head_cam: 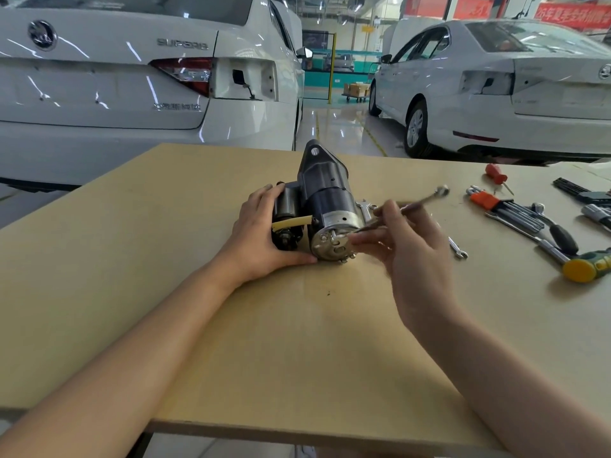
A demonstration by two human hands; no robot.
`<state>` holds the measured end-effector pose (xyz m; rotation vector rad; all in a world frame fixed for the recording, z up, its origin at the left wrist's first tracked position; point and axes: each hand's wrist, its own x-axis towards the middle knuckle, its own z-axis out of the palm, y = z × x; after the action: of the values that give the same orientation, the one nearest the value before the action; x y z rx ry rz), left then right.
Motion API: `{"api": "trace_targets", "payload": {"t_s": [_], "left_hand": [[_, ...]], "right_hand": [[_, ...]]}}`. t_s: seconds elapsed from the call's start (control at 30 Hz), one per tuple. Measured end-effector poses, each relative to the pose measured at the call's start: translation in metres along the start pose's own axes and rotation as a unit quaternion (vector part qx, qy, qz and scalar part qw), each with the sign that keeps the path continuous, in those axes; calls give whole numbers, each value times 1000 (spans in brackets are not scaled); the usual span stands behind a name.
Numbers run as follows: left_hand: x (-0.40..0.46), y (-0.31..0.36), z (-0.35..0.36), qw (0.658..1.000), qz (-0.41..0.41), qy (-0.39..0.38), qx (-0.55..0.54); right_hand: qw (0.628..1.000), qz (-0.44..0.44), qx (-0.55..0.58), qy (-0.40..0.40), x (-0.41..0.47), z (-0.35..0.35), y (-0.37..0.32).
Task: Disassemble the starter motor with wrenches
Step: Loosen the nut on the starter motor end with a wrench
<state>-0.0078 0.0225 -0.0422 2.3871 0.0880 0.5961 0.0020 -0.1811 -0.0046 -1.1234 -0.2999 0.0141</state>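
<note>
A dark starter motor (325, 193) lies on its side on the tan board (165, 259), its silver end cap (332, 241) facing me. My left hand (261, 236) grips the solenoid side of the motor, thumb under the end cap. My right hand (406, 246) holds a slim silver wrench (420, 201) by its shaft. The wrench's near end sits at a bolt on the end cap and its ring end points up to the right. It looks blurred.
Tools lie at the right of the board: a small spanner (458, 249), an orange hex key set (506, 208), a ratchet handle (558, 236), a yellow-headed hammer (585, 266), a red screwdriver (497, 175). Two white cars (132, 77) stand behind the board.
</note>
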Motion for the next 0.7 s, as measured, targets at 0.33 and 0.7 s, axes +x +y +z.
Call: {"api": "trace_targets", "payload": {"t_s": [0.33,0.7], "left_hand": [[7,4,-4,998,-38,-8,-47],[-1,-2,-1,999,26,-1,-41]], "right_hand": [[539,-394,-667,-330,-10,42,10],[999,29,-25,-31,-5,-6,2]]}}
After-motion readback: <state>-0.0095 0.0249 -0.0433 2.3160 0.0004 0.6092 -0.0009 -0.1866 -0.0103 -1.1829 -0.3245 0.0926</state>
